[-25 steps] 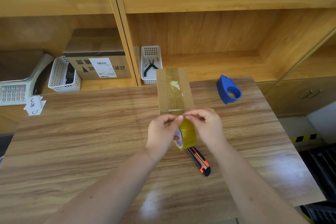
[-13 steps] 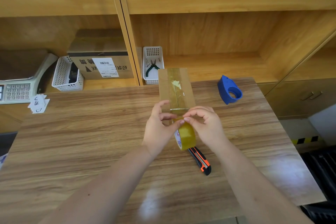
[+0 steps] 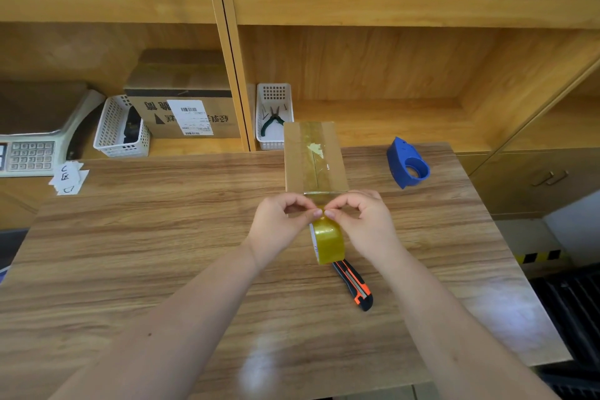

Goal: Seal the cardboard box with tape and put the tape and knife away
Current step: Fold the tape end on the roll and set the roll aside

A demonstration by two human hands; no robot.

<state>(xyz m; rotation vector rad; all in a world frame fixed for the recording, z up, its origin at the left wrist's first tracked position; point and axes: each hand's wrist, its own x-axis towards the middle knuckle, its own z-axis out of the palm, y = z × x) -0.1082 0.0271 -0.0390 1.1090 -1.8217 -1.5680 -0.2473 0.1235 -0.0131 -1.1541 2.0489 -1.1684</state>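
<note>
A small cardboard box (image 3: 313, 156) stands on the wooden table (image 3: 162, 253), with clear tape running along its top seam. Just in front of it, my left hand (image 3: 279, 224) and my right hand (image 3: 363, 221) meet at the fingertips, both pinching the strip of tape at the box's near edge. The yellowish tape roll (image 3: 328, 242) hangs below my fingers, between the two hands. An orange and black utility knife (image 3: 354, 284) lies on the table right behind the roll, partly hidden by it.
A blue tape dispenser (image 3: 407, 167) sits on the table to the right. On the shelf behind are a white basket (image 3: 274, 97) with pliers, a second basket (image 3: 120, 130), a larger labelled carton (image 3: 185, 107) and a scale (image 3: 32, 146). Paper slips (image 3: 68, 177) lie at the table's left corner.
My left fingers, spread open half a second ago, have closed again beside my right fingertips on the tape. The roll has stayed in about the same place.
</note>
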